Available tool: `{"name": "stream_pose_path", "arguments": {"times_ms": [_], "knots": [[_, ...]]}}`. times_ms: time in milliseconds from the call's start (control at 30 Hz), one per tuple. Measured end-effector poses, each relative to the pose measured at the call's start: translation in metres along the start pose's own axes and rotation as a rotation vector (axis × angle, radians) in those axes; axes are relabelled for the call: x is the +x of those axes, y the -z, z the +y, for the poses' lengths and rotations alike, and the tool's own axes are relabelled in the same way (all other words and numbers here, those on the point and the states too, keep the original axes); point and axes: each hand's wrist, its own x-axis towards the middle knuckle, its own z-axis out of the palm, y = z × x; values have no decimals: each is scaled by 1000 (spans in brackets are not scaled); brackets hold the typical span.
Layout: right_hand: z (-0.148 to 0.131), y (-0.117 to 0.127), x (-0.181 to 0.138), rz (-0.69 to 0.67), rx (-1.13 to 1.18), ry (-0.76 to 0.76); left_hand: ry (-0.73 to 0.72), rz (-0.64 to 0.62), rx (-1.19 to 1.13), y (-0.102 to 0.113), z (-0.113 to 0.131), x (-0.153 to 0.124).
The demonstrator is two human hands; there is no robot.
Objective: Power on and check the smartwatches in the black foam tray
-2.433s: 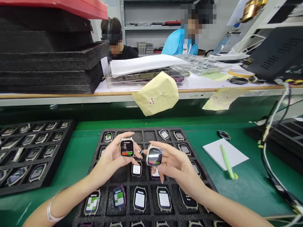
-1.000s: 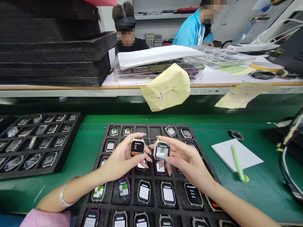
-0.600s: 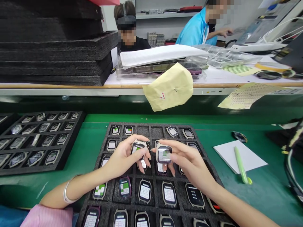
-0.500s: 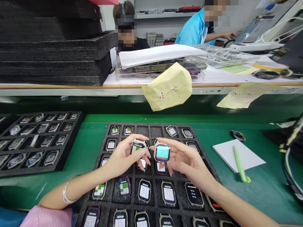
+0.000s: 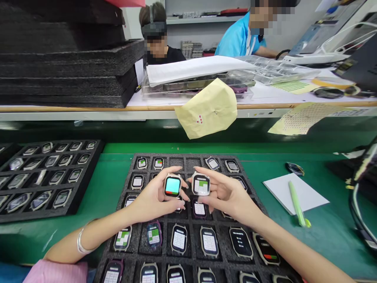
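My left hand (image 5: 159, 196) grips a smartwatch case without a strap (image 5: 172, 185), its screen lit cyan with a red and green strip along the bottom. In my right hand (image 5: 224, 192) is a second strapless smartwatch (image 5: 201, 184), showing a white grid with green blocks. Both watches face me, side by side and a little apart, above a black foam tray (image 5: 188, 163). Strapless watches with lit screens lie in many of its pockets, among them one in a purple case (image 5: 154, 234) and one with a dark text screen (image 5: 240, 242).
Another foam tray of watches (image 5: 73, 192) lies at the left. To the right, a green pen (image 5: 297, 204) rests on a white paper pad (image 5: 277, 184). A shelf edge (image 5: 118, 114) crosses above the bench, bearing stacked black foam (image 5: 64, 63). Two people sit beyond.
The left watch's screen has gone from a white-green grid to cyan and now faces me. The right watch's screen has turned from cyan to a white-green grid. Both hands still hold their watches.
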Motion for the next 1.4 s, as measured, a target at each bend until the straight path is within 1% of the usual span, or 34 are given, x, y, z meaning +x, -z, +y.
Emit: {"name": "stream_pose_path", "arguments": {"times_ms": [67,133,167,200,233,300,367,433,500,567,667,733,800,900,967,1033,1133,1233,1400], "knots": [[12,14,15,25,-257,30,9,-8,10,2,-4,0],[27,30,36,95,-675,126,4,-4,47,5,-8,3],[33,38,48,104,-895,198,-13,1,98,7,-10,6],[39,45,58,89,-961,224,-44,11,187,11,-12,11],[44,51,68,63,-1006,241,-88,26,318,15,-14,17],[50,59,81,-2,-1053,250,-201,67,665,25,-17,33],[49,64,85,-51,-1100,249,-296,89,979,36,-20,52],[45,69,82,-66,-1143,245,-334,83,1122,45,-22,70],[41,77,73,-48,-1175,239,-342,75,1137,49,-22,81],[39,89,61,-13,-1192,230,-353,65,1109,47,-21,81],[42,105,44,29,-1184,220,-396,31,986,31,-13,63],[45,108,35,55,-1167,219,-414,24,877,16,-5,47],[44,103,27,92,-1122,231,-425,19,843,4,3,33],[36,81,20,125,-980,295,-463,6,865,-8,11,23],[26,64,17,89,-900,341,-479,-2,869,-11,12,21],[17,47,14,20,-869,382,-481,-6,867,-12,12,20],[8,29,9,-65,-832,417,-495,-16,866,-12,12,19],[4,19,5,-110,-782,409,-519,-29,871,-13,12,17],[1,14,2,-135,-730,399,-535,-40,873,-13,14,14]]}}
